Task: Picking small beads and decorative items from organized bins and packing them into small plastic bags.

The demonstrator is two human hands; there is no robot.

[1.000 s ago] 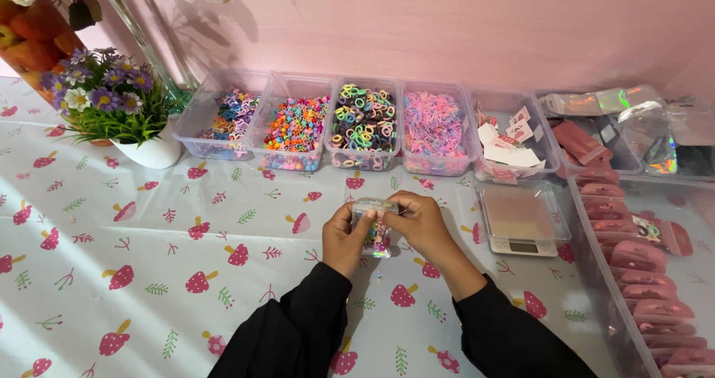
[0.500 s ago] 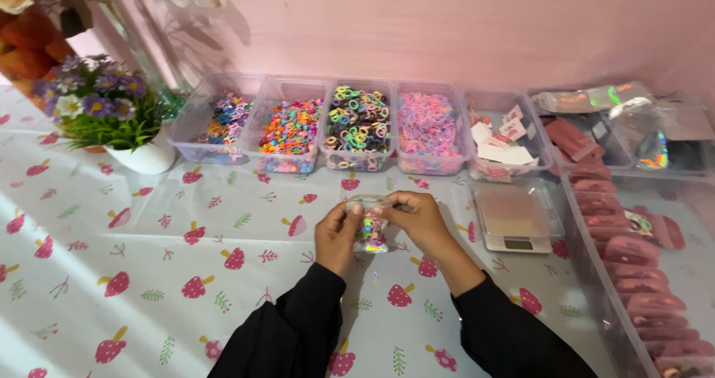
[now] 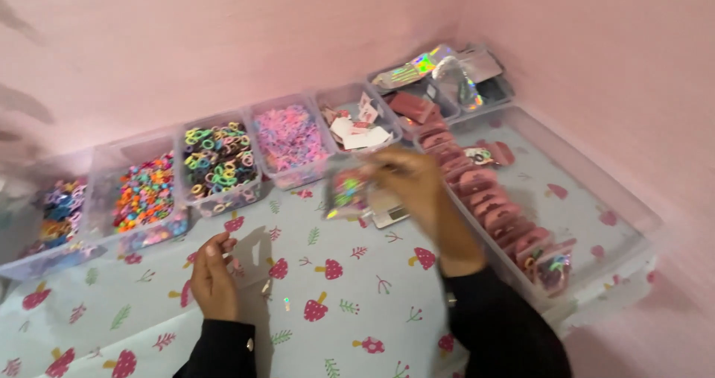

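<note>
Up above the table, the right hand (image 3: pixel 417 188) pinches a small clear bag (image 3: pixel 346 193) of coloured bits at its top edge; the bag hangs left of and below the blurred fingertips. Lower left, the left hand (image 3: pixel 214 270) rests on the tablecloth (image 3: pixel 328 326), fingers loosely curled, holding nothing visible.

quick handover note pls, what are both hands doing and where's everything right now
Right hand: raised, pinching a small clear packet of coloured bits, over the table near the small scale.
Left hand: low over the mushroom-print tablecloth, fingers curled; whether it holds anything is unclear.
Bins of coloured hair ties line the wall.
Done: filled packets stand in a row in the long clear tray.
Left: the packet in hand is not in the tray yet.
</note>
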